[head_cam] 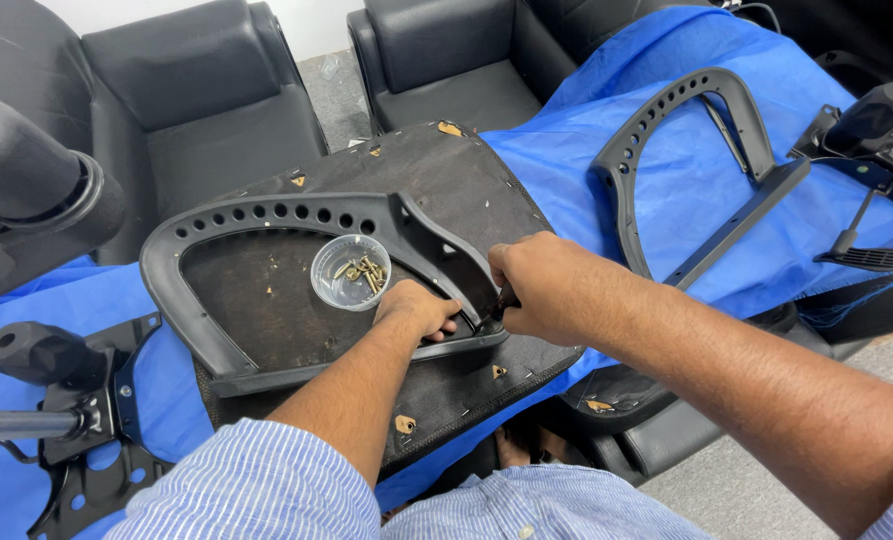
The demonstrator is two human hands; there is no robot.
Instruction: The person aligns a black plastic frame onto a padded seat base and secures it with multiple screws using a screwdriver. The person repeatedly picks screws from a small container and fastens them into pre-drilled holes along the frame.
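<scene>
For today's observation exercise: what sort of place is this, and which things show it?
Probably a furniture assembly workshop: a loose black armrest frame on blue sheeting, a cup of screws, and black armchairs behind.

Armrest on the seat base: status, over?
Left hand pressing armrest down. Right hand gripping a dark tool at its bracket. Screw cup sits inside the loop, clear of both hands.

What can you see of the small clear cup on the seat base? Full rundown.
The clear plastic cup is small, round and shallow, standing upright and uncovered. It holds a loose handful of brass-coloured screws. It rests on the dark fabric underside of the seat base, inside the loop of the black plastic armrest frame. The left hand is just beside it, apparently not touching.
</scene>
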